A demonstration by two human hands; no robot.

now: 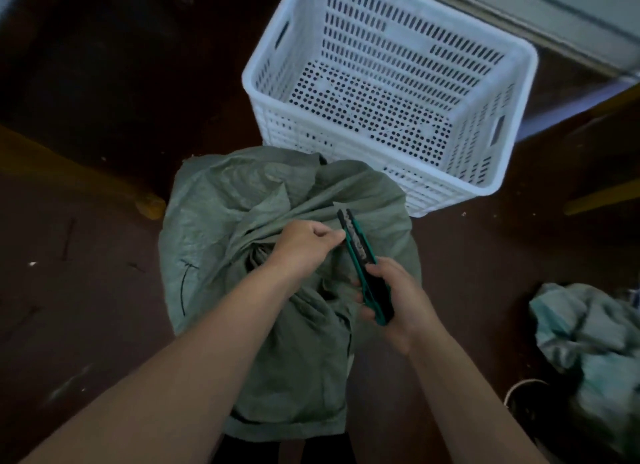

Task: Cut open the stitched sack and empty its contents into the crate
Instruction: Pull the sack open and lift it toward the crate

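Observation:
A grey-green woven sack [221, 221] stands on the dark floor in front of me, its top crumpled and gathered. My right hand [394, 301] grips the lower end of a green and black utility knife [360, 252], which points up and away over the sack. My left hand [304, 245] pinches the knife near its upper part with thumb and forefinger, resting above the sack's gathered folds. Just behind the sack, to the right, a white perforated plastic crate [388, 93] stands with nothing inside.
A crumpled pale green sack [588, 328] lies at the right, beside the rim of a dark bucket [519, 391]. Yellow floor lines [69, 166] run at the left and right. A grey ledge [554, 17] runs behind the crate.

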